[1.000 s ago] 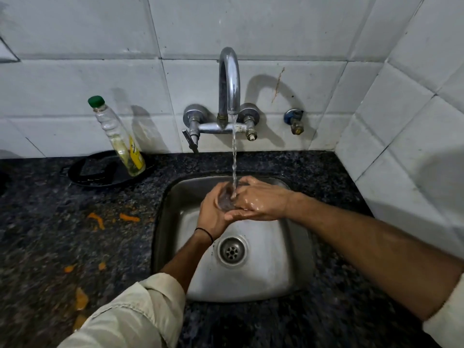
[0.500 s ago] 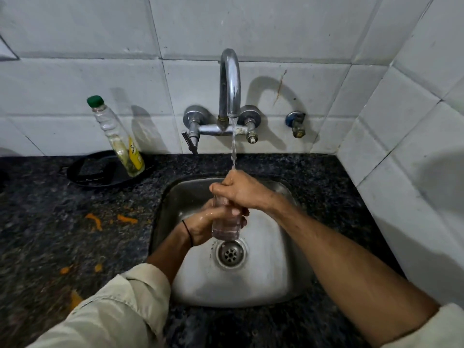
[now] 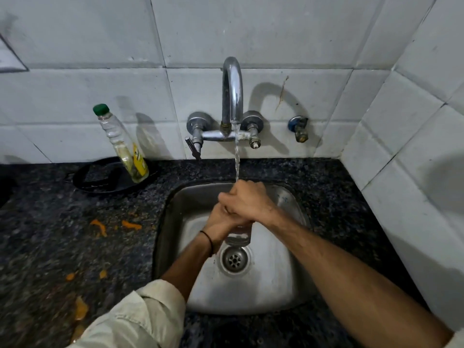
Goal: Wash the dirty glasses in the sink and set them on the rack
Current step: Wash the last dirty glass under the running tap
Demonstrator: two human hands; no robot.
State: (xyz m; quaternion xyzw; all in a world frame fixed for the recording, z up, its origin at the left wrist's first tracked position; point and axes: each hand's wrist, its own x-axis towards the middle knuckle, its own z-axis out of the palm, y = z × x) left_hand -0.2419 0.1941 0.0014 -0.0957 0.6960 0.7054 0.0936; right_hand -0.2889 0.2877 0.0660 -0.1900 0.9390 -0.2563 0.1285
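Note:
A clear glass [image 3: 238, 236] stands upright in my hands over the steel sink [image 3: 273, 285], just above the drain [image 3: 234, 259]; only its base shows. My right hand [image 3: 247, 203] covers its top and upper part. My left hand [image 3: 221, 224] wraps its left side below the right hand. Water runs from the chrome tap [image 3: 232, 96] onto my right hand. No rack is in view.
A bottle with a green cap [image 3: 120, 144] leans on a black tray [image 3: 108, 177] at the back left of the dark granite counter [image 3: 62, 234]. Orange scraps [image 3: 100, 226] lie on the counter left of the sink. Tiled walls close the back and right.
The glass went from tilted under the stream to upright and lower over the drain. My right hand now grips its top, and my left hand has closed in under it.

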